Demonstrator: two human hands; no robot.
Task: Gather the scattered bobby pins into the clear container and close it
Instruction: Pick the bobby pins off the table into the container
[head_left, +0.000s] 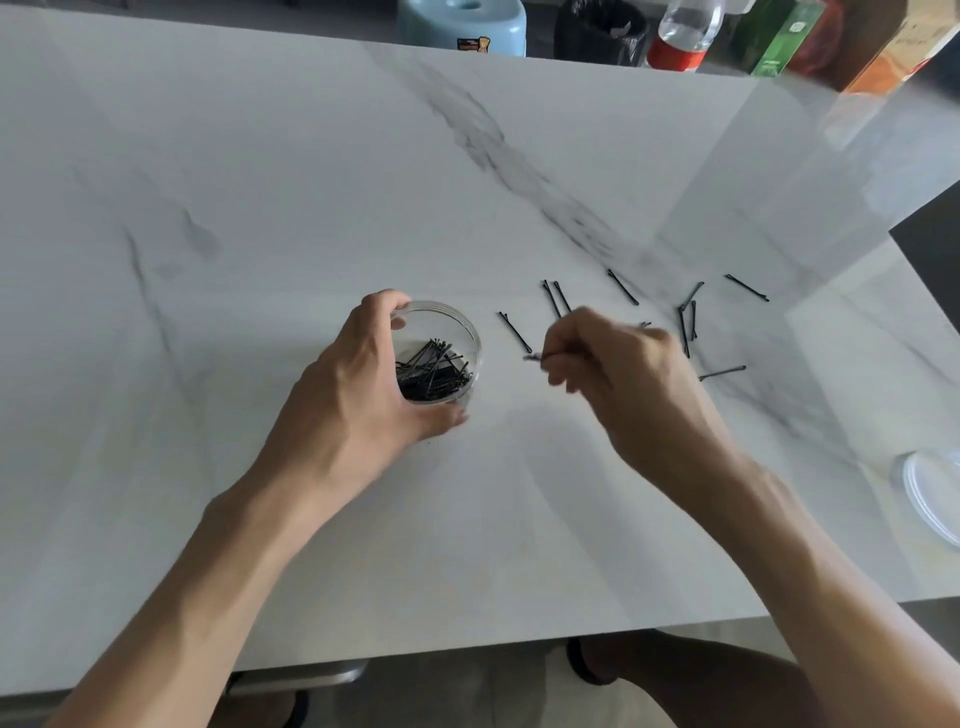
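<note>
A clear round container (457, 322) stands open on the white marble table (311, 182), with several black bobby pins piled inside. My left hand (353, 384) wraps around its left side and steadies it. My right hand (618, 374) hovers to the right of the container, its fingers pinched on one bobby pin (534, 357) whose tip points toward the container. Several loose bobby pins (685, 322) lie scattered on the table behind and to the right of my right hand. One of them (514, 331) lies between the container and my right hand.
The container's clear lid (930, 493) lies at the table's right edge. Beyond the far edge stand a blue stool (462, 26), a black bin (597, 31), a bottle (680, 36) and boxes (779, 36). My knees show below the near edge.
</note>
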